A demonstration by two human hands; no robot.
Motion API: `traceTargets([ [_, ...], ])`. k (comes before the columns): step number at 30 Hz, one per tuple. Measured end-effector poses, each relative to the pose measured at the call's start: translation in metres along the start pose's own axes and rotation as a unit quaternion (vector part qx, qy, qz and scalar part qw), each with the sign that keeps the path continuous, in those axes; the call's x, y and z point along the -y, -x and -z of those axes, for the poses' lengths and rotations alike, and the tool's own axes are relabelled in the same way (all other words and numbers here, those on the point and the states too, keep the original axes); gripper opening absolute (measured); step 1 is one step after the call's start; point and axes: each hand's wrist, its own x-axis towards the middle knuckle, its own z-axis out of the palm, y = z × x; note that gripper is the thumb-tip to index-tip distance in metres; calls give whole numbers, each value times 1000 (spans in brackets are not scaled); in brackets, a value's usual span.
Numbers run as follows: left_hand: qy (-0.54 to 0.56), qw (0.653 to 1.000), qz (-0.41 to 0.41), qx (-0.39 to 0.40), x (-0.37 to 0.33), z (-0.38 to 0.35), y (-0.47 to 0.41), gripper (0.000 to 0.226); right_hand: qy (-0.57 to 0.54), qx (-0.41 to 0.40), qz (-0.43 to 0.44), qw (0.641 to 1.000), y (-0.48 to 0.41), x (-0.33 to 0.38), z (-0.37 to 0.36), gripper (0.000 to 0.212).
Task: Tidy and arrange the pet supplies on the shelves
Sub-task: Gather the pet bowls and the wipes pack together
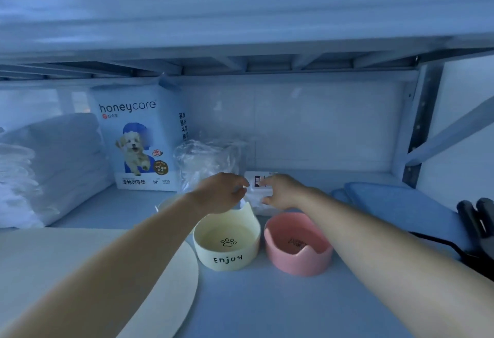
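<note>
Your left hand and right hand are close together at the back of the shelf, with only a small white packet between them. Your right hand's forefinger lies on the packet's top and the thumb curls in below it, so that hand pinches the packet. Your left fingertips curl at its left edge, but you cannot tell whether they grip or only touch. The packet lies flat, and what shows of it runs lengthwise away from you toward the back wall, with a barcode label at the far end. Both its side edges are hidden by your fingers and its print is too blurred to read. Just below your left wrist stands a cream bowl marked "Enjoy", which covers the packet's near left corner, and a pink bowl stands under your right wrist. Just beyond your left hand is a crumpled clear plastic bag, its contents unclear, and further left an upright honeycare bag. Right of your right forearm lies a blue mat, and a black object is cut off by the frame edge.
</note>
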Motion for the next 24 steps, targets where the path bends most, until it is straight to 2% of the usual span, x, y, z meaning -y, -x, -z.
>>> traceTargets([
  [7,15,994,5,105,-4,-18,-33,35,-36,6,-17,999,1,-15,-11,51],
  [10,46,992,34,112,-7,-20,-44,23,-35,13,-27,999,2,-19,-11,53],
  [15,134,984,-2,122,-14,-26,-55,32,-7,9,-70,997,5,-32,-4,52],
  [20,111,981,-21,158,-26,-35,-61,32,40,34,-112,992,8,-37,3,48],
  [22,115,981,-29,156,-26,-37,-63,22,73,55,-112,989,9,-35,4,42],
  [24,121,981,-42,145,-21,-39,-63,26,114,51,-107,986,10,-30,2,35],
])
